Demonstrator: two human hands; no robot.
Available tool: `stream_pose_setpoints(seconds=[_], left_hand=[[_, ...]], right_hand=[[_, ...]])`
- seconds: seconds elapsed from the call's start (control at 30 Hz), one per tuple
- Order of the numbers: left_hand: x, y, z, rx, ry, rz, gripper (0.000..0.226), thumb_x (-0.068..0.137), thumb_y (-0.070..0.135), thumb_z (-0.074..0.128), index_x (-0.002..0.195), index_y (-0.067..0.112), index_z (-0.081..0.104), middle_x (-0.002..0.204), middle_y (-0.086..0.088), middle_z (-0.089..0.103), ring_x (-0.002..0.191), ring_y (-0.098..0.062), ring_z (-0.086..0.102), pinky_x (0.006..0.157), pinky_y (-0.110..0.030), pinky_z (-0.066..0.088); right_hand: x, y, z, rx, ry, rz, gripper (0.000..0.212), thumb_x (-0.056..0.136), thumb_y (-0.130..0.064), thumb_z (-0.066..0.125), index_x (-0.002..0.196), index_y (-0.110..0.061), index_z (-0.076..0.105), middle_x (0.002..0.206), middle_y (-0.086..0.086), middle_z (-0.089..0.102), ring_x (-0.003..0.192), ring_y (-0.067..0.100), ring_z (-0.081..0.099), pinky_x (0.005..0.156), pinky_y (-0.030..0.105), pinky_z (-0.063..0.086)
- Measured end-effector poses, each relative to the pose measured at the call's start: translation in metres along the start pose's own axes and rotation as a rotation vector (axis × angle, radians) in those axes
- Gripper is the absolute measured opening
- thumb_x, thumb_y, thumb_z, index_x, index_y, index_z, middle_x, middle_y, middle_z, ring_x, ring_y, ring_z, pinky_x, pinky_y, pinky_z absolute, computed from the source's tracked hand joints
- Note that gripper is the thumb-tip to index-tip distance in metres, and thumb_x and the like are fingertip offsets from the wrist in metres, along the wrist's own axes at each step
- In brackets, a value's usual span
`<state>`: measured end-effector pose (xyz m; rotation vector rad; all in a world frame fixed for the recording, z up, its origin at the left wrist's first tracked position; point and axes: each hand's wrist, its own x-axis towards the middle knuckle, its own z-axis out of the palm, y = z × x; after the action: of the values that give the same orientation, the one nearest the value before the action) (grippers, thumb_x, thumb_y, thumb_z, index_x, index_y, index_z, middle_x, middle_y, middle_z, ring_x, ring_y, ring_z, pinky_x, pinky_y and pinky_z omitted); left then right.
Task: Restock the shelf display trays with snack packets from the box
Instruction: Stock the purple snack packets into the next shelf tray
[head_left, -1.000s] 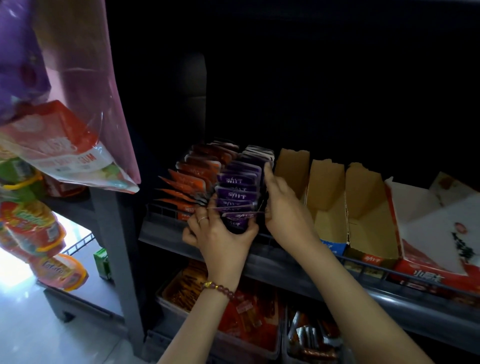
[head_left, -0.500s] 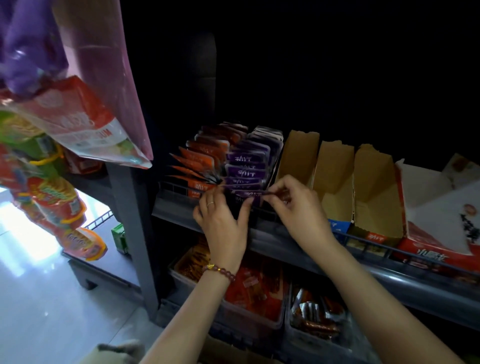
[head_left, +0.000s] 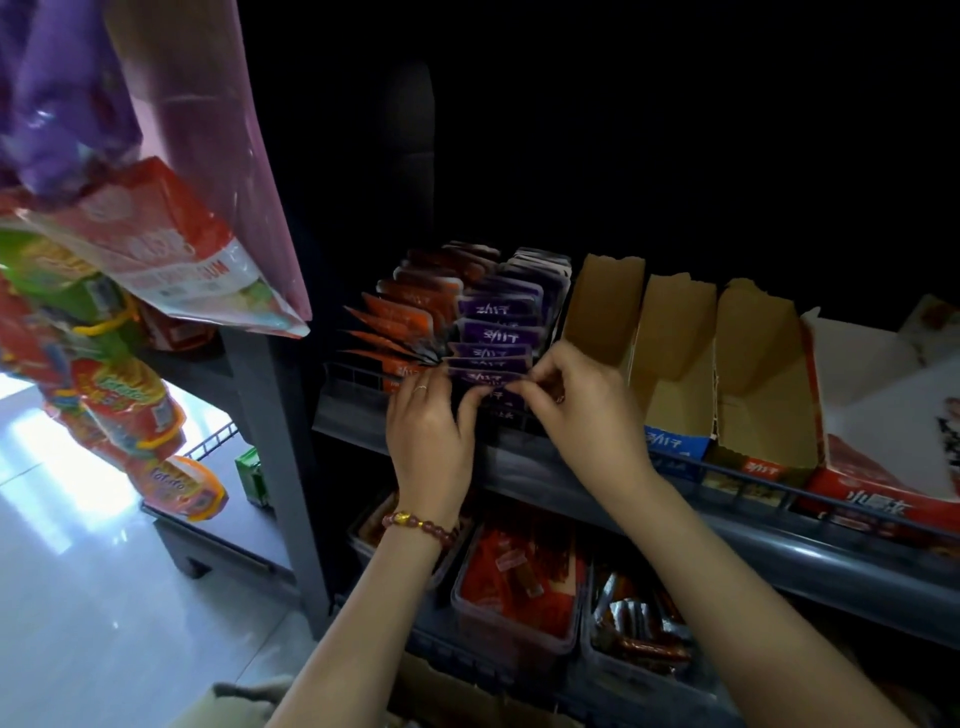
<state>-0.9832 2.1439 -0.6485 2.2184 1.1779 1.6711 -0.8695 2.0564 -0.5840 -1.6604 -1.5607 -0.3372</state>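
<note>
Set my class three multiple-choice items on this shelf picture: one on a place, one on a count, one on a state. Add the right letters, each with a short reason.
1. Seen from the camera, where do the purple packets stand relative to the orange packets?
A. To their left
B. To their right
C. On the shelf below

2. How many brown cardboard trays stand to the right of the purple packets?
A. One
B. Five
C. Three

3. What are the left hand and right hand doing?
A. Pinching the front purple packet
B. Hanging idle
C. Lifting a tub

Answers:
1 B: the purple row sits directly right of the orange row.
2 C: three brown trays stand side by side.
3 A: fingertips of both hands meet on that packet's edge.
</note>
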Motion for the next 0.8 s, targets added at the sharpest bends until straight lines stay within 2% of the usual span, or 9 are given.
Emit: stream_pose_setpoints(seconds=[0.07, 0.1, 0.2, 0.27, 0.4, 0.53, 0.67, 0.73, 0.8], left_hand=[[0.000, -0.001, 0.000, 0.024, -0.005, 0.002, 0.045, 0.094, 0.041, 0.041, 0.096, 0.003, 0.066, 0.100, -0.008, 0.067, 0.098, -0.026, 0.058, 0.084, -0.039, 0.045], [-0.001, -0.001, 0.001, 0.054, -0.004, 0.005, 0.046, 0.094, 0.041, 0.039, 0.097, 0.004, 0.066, 0.101, -0.008, 0.067, 0.099, -0.026, 0.058, 0.085, -0.037, 0.042], [-0.003, 0.002, 0.003, 0.061, 0.040, -0.009, 0.042, 0.094, 0.037, 0.041, 0.098, 0.004, 0.066, 0.102, -0.008, 0.067, 0.100, -0.024, 0.056, 0.086, -0.033, 0.034], [-0.007, 0.007, 0.004, -0.015, 0.109, -0.048, 0.037, 0.092, 0.033, 0.046, 0.102, 0.003, 0.064, 0.103, -0.008, 0.066, 0.099, -0.018, 0.051, 0.086, -0.032, 0.033], [-0.010, 0.012, 0.009, -0.093, 0.129, -0.118, 0.040, 0.091, 0.034, 0.046, 0.105, 0.001, 0.064, 0.106, -0.012, 0.064, 0.102, -0.017, 0.048, 0.090, -0.031, 0.035], [-0.010, 0.009, 0.010, -0.059, 0.085, -0.077, 0.041, 0.093, 0.036, 0.045, 0.107, 0.003, 0.065, 0.108, -0.008, 0.066, 0.107, -0.016, 0.050, 0.093, -0.025, 0.028], [-0.009, 0.010, 0.009, -0.053, 0.107, -0.052, 0.039, 0.091, 0.033, 0.046, 0.112, 0.004, 0.063, 0.111, -0.007, 0.065, 0.109, -0.015, 0.048, 0.094, -0.025, 0.027], [-0.009, 0.011, 0.009, -0.053, 0.121, -0.057, 0.040, 0.091, 0.035, 0.046, 0.114, 0.006, 0.062, 0.113, -0.006, 0.065, 0.110, -0.014, 0.047, 0.091, -0.027, 0.028], [-0.010, 0.013, 0.009, -0.045, 0.124, -0.089, 0.044, 0.092, 0.040, 0.046, 0.116, 0.007, 0.061, 0.114, -0.005, 0.064, 0.112, -0.013, 0.044, 0.090, -0.032, 0.028]], right_hand=[[0.001, 0.000, -0.003, -0.053, 0.011, -0.001, 0.036, 0.082, -0.038, 0.071, 0.097, -0.023, 0.042, 0.081, -0.015, 0.054, 0.063, 0.001, 0.052, 0.049, 0.011, 0.033], [0.002, 0.000, -0.005, -0.092, 0.047, -0.061, 0.044, 0.080, -0.038, 0.072, 0.108, -0.021, 0.042, 0.095, -0.010, 0.056, 0.077, 0.005, 0.057, 0.056, 0.009, 0.036], [0.008, 0.003, -0.009, -0.269, 0.058, -0.333, 0.068, 0.085, -0.033, 0.068, 0.142, -0.018, 0.035, 0.146, 0.007, 0.037, 0.133, 0.024, 0.039, 0.094, 0.028, 0.042], [0.007, -0.001, -0.007, -0.271, -0.048, -0.344, 0.068, 0.090, -0.033, 0.061, 0.148, -0.020, 0.029, 0.156, 0.001, 0.024, 0.143, 0.021, 0.023, 0.107, 0.035, 0.035], [0.005, -0.006, 0.000, -0.134, -0.081, -0.202, 0.060, 0.093, -0.032, 0.053, 0.147, -0.019, 0.032, 0.156, -0.008, 0.023, 0.141, 0.005, 0.014, 0.100, 0.020, 0.030], [0.008, -0.004, 0.001, -0.091, -0.055, -0.227, 0.053, 0.090, -0.030, 0.052, 0.141, -0.015, 0.044, 0.152, -0.006, 0.033, 0.136, 0.009, 0.027, 0.088, 0.019, 0.037], [0.011, 0.000, -0.003, 0.027, -0.142, -0.203, 0.057, 0.090, -0.047, 0.040, 0.142, -0.023, 0.044, 0.152, -0.014, 0.029, 0.137, -0.001, 0.023, 0.098, 0.015, 0.030], [0.015, 0.002, -0.009, 0.251, -0.124, -0.141, 0.048, 0.094, -0.040, 0.037, 0.138, -0.025, 0.047, 0.147, -0.016, 0.035, 0.136, -0.003, 0.027, 0.103, 0.015, 0.030], [0.019, 0.003, -0.014, 0.352, 0.016, -0.130, 0.032, 0.098, -0.024, 0.041, 0.126, -0.019, 0.056, 0.134, -0.009, 0.047, 0.125, -0.004, 0.041, 0.098, 0.012, 0.036]])
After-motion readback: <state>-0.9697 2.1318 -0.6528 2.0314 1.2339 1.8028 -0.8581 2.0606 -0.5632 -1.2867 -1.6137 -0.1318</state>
